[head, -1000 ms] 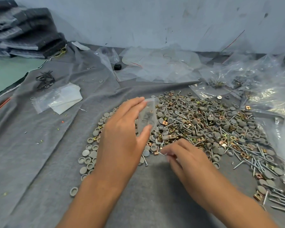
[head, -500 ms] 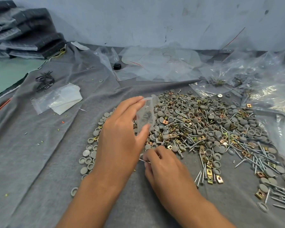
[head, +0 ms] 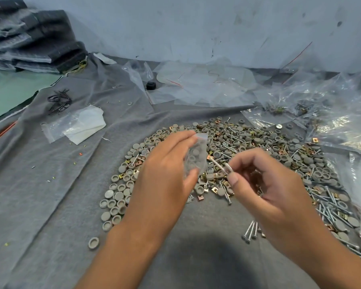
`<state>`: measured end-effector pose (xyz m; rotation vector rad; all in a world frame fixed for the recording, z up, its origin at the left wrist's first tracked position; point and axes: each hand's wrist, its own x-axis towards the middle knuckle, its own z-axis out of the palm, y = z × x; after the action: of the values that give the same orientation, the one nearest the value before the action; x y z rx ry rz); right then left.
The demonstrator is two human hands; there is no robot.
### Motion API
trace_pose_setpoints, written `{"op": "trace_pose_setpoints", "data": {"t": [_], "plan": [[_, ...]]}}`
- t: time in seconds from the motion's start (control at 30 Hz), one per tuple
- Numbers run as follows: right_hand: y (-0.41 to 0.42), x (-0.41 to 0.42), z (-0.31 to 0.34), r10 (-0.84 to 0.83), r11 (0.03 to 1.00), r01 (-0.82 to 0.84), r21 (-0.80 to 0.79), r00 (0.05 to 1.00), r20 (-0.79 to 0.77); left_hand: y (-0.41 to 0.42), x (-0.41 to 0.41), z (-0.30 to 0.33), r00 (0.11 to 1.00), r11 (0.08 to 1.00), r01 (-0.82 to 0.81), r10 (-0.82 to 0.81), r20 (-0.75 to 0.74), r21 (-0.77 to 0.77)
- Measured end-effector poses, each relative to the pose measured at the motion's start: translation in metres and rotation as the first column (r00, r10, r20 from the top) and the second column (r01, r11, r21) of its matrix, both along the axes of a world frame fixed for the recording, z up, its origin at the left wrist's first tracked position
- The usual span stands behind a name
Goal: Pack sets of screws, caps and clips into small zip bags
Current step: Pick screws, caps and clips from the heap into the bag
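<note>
My left hand holds a small clear zip bag between thumb and fingers, above the pile; grey caps show inside it. My right hand pinches silver screws between thumb and forefinger, their tips pointing toward the bag's side. Below both hands lies a wide pile of grey caps, screws and brass clips on the grey cloth. A few screws lie together near my right wrist.
Stacked empty zip bags lie at the left on the cloth, black ties beyond them. Large clear plastic bags crowd the right and back. Dark folded material is piled at the far left by the wall.
My right hand has lifted from the cloth near the pile's front edge and now holds screws up beside the bag. My left hand kept the bag raised in nearly the same spot.
</note>
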<state>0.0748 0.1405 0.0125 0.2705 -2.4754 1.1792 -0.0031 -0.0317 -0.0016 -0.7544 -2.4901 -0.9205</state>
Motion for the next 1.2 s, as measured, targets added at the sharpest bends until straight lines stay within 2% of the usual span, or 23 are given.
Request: {"op": "trace_pose_setpoints", "data": {"t": [0.2, 0.33, 0.43, 0.53, 0.63, 0.73, 0.8, 0.87, 0.93, 1.0, 1.07, 1.2], "plan": [[-0.009, -0.011, -0.01, -0.116, 0.962, 0.145, 0.233, 0.984, -0.133, 0.014, 0.01, -0.007, 0.994, 0.996, 0.084, -0.086, -0.065, -0.027], [-0.01, -0.012, -0.015, -0.238, 0.94, 0.274, 0.202, 0.954, -0.184, 0.019, 0.014, -0.007, 0.994, 0.996, 0.086, -0.087, -0.071, -0.011], [-0.009, -0.014, -0.016, -0.263, 0.927, 0.301, 0.225, 0.947, -0.185, 0.021, 0.017, -0.007, 0.994, 0.995, 0.094, -0.095, -0.049, -0.017], [-0.009, -0.013, -0.015, -0.256, 0.948, 0.279, 0.155, 0.955, -0.151, 0.02, 0.017, -0.005, 0.995, 0.996, 0.088, -0.089, -0.036, -0.025], [-0.005, -0.007, -0.007, -0.212, 0.977, 0.21, -0.027, 0.972, -0.103, 0.017, 0.015, -0.002, 0.997, 0.996, 0.077, -0.077, -0.005, -0.037], [0.017, -0.003, 0.001, -0.219, 0.972, 0.22, -0.079, 0.975, 0.028, 0.014, 0.014, 0.001, 0.999, 0.998, 0.048, -0.047, 0.026, -0.033], [0.034, -0.002, -0.002, -0.248, 0.968, 0.25, 0.015, 0.954, 0.171, 0.013, 0.014, 0.002, 0.999, 0.999, 0.033, -0.032, 0.042, -0.025], [0.048, -0.001, -0.007, -0.269, 0.958, 0.219, 0.186, 0.912, 0.311, 0.013, 0.015, 0.003, 0.998, 0.999, 0.03, -0.029, 0.051, -0.027], [0.057, 0.002, -0.012, -0.245, 0.925, 0.057, 0.375, 0.845, 0.475, 0.013, 0.016, 0.003, 0.998, 0.999, 0.029, -0.027, 0.055, -0.03], [0.061, 0.005, -0.017, -0.216, 0.843, -0.152, 0.516, 0.783, 0.583, 0.013, 0.016, 0.003, 0.998, 0.999, 0.024, -0.022, 0.056, -0.039], [0.062, 0.006, -0.022, -0.191, 0.775, -0.265, 0.573, 0.767, 0.613, 0.013, 0.016, 0.003, 0.999, 0.999, 0.019, -0.016, 0.052, -0.049], [0.058, 0.006, -0.028, -0.118, 0.78, -0.258, 0.57, 0.834, 0.54, 0.014, 0.016, 0.002, 0.999, 0.999, 0.017, -0.014, 0.048, -0.052]]}}
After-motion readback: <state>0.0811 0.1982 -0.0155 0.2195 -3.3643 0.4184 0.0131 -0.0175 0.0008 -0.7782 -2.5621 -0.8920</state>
